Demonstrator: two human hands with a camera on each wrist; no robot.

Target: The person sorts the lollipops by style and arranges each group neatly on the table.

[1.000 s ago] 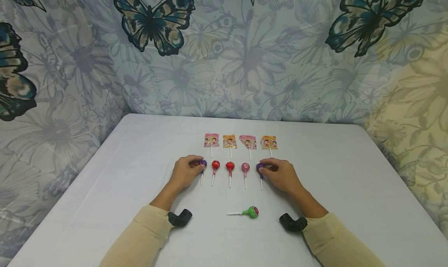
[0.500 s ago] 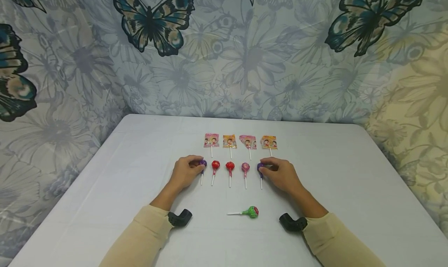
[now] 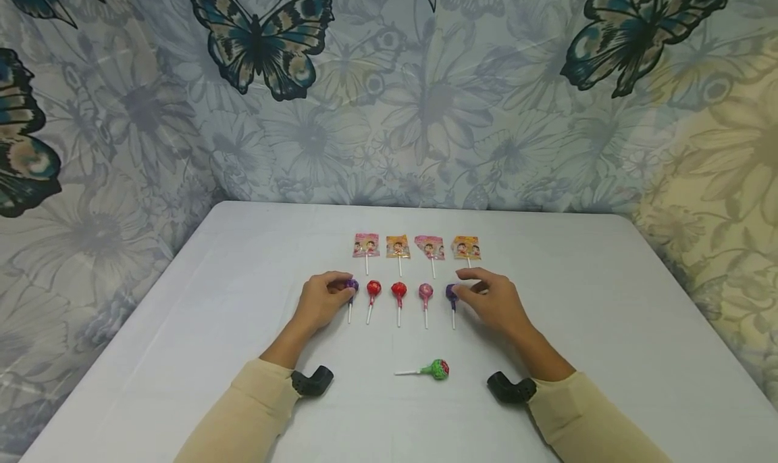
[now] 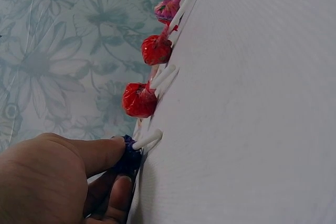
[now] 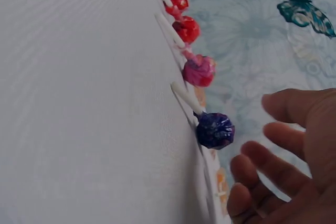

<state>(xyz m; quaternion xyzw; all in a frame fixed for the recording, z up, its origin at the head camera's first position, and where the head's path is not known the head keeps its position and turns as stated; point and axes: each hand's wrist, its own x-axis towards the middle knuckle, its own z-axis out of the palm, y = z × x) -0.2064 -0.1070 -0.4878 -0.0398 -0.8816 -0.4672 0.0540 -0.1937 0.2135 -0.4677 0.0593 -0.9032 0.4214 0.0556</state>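
Observation:
Five-across is avoided here: several wrapped lollipops lie in a row on the white table (image 3: 231, 274). At the row's left end my left hand (image 3: 322, 300) pinches a purple lollipop (image 4: 129, 156) between thumb and fingers. Beside it lie a red lollipop (image 3: 373, 288), a second red lollipop (image 3: 398, 289) and a pink lollipop (image 3: 425, 291). At the right end is another purple lollipop (image 5: 215, 130). My right hand (image 3: 495, 302) is spread just right of it, fingers apart from the candy in the right wrist view.
Behind the row lie several flat-wrapped lollipops in pink (image 3: 366, 246) and orange (image 3: 398, 247) packets. A green lollipop (image 3: 439, 369) lies sideways nearer me. A butterfly-patterned cloth (image 3: 425, 112) hangs behind the table's far edge.
My right hand has let go of the right-end purple lollipop and moved slightly right, its fingers spreading. My left hand stays on its purple lollipop.

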